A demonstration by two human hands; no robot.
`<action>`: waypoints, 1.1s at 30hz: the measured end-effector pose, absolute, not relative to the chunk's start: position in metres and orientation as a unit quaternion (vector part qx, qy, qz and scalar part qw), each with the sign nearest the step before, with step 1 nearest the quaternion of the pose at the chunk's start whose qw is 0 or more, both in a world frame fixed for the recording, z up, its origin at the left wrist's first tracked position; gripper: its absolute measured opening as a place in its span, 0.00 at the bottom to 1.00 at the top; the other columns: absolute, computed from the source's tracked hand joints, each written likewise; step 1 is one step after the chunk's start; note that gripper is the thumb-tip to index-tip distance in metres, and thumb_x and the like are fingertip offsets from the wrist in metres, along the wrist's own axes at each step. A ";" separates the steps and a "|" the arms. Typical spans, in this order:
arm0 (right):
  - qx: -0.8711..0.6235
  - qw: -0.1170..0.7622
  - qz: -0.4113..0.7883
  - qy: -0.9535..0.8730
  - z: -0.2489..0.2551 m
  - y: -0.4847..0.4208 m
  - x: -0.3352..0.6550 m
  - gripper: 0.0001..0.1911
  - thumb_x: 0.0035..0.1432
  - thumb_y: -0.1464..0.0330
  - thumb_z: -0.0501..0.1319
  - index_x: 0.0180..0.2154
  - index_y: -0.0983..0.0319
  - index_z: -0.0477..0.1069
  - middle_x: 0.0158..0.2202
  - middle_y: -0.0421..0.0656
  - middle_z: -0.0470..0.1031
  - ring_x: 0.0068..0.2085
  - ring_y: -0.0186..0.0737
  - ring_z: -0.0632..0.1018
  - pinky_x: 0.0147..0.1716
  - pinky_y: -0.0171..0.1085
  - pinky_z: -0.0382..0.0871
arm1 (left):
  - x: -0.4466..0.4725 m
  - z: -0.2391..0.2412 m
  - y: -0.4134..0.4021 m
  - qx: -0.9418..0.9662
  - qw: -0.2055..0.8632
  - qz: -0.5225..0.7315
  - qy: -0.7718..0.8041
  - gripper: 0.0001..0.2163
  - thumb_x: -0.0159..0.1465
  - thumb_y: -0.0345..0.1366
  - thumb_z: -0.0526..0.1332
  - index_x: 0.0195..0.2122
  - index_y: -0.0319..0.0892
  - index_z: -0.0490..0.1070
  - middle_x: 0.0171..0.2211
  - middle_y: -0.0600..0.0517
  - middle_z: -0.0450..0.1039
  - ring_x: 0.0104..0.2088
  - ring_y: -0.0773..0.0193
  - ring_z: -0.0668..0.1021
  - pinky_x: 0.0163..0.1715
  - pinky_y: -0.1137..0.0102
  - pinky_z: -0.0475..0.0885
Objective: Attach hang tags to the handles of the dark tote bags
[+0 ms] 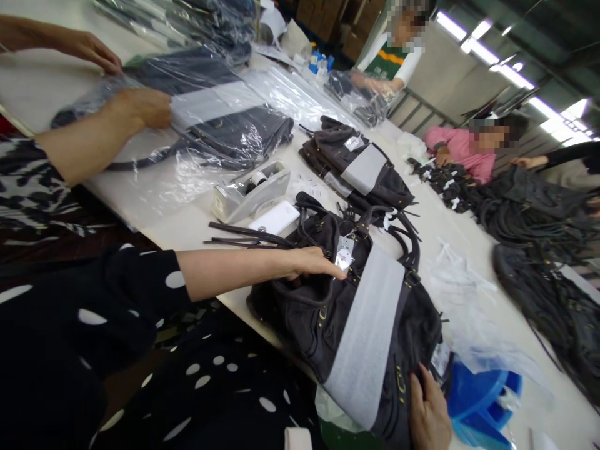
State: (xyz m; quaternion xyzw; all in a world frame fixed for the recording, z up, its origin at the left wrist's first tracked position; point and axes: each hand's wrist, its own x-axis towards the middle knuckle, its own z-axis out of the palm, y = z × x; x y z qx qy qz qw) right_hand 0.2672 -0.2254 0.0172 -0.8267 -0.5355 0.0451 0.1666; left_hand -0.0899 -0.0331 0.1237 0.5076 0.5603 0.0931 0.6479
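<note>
Grasps the dark bag at its mouth with the left hand, close to the silver tag; touches the opposite side with the right hand, hard to tell whether gripping or resting. With the bag lying over the near edge of the table, risks a slide if released; risks creasing the pale band if pressed hard.

The head camera looked forward and down from the near edge of the bench, tilted so that edge sloped down rightward; the bag lay close below, the far edge well off.
</note>
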 end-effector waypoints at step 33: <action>-0.821 0.188 -0.005 -0.540 0.023 -0.228 0.253 0.34 0.55 0.52 0.41 0.49 0.70 0.64 0.51 0.55 0.64 0.54 0.50 0.63 0.55 0.46 0.54 | -0.158 0.068 -0.079 0.499 0.541 0.185 0.651 0.18 0.39 0.42 0.63 0.31 0.39 0.66 0.25 0.53 0.69 0.30 0.59 0.72 0.27 0.69 0.65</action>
